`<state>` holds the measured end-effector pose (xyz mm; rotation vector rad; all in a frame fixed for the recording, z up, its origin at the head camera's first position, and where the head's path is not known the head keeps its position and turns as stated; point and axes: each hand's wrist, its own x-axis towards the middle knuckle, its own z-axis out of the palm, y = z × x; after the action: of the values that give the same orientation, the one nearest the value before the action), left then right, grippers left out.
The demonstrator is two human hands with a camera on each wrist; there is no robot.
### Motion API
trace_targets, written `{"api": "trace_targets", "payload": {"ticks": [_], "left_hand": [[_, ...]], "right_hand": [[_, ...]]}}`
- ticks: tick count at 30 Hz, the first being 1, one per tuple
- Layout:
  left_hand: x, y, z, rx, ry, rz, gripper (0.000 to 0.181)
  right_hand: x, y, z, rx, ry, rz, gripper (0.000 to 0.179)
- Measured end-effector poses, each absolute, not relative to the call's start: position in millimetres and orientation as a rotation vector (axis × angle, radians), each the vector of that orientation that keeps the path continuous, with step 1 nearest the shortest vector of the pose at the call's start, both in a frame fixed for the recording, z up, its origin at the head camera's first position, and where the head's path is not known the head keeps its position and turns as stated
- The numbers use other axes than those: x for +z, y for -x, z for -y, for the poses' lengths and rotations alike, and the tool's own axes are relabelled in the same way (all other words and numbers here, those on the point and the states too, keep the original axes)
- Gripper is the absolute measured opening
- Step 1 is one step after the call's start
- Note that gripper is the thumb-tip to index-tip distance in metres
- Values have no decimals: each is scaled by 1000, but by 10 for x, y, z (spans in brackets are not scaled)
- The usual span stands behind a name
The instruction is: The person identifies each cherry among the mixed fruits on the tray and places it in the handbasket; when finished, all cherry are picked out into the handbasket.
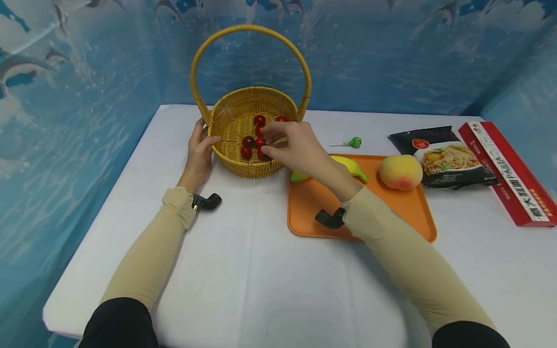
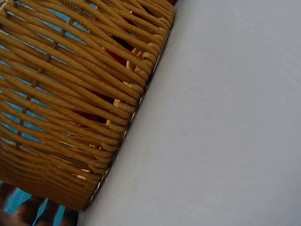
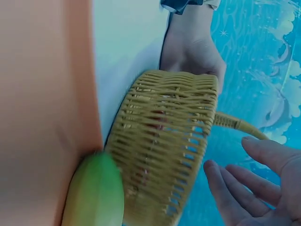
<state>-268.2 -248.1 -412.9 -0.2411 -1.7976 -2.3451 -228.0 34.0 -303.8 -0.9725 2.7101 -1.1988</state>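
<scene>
A yellow wicker basket point(image 1: 250, 169) with a tall arched handle stands at the back of the table. Inside it lie several dark red cherries point(image 1: 246, 152). My left hand point(image 1: 200, 154) grips the basket's left rim, thumb over the edge and fingers along the outside wall. Over the right side of the basket hovers my right hand point(image 1: 296, 145), its fingers bent loosely above the cherries. In the right wrist view a gap shows between its thumb and fingers, with nothing held there.
An orange tray point(image 1: 313, 217) right of the basket bears a banana point(image 1: 350, 166) and a peach point(image 1: 401, 172). Behind it lies a green lollipop point(image 1: 354, 142). A black noodle packet point(image 1: 461, 181) and a red pasta box point(image 1: 518, 193) lie farther right.
</scene>
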Motion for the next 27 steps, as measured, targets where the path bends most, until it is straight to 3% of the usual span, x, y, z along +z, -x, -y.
{"api": "trace_targets", "payload": {"ticks": [19, 27], "left_hand": [[-4075, 2741, 2385, -2357, 230, 1795, 68], [-4102, 2650, 2439, -2382, 187, 1762, 65]], "right_hand": [[-3031, 1474, -1829, -1042, 958, -3169, 47], [-3101, 1380, -2347, -955, 725, -3357, 56]]}}
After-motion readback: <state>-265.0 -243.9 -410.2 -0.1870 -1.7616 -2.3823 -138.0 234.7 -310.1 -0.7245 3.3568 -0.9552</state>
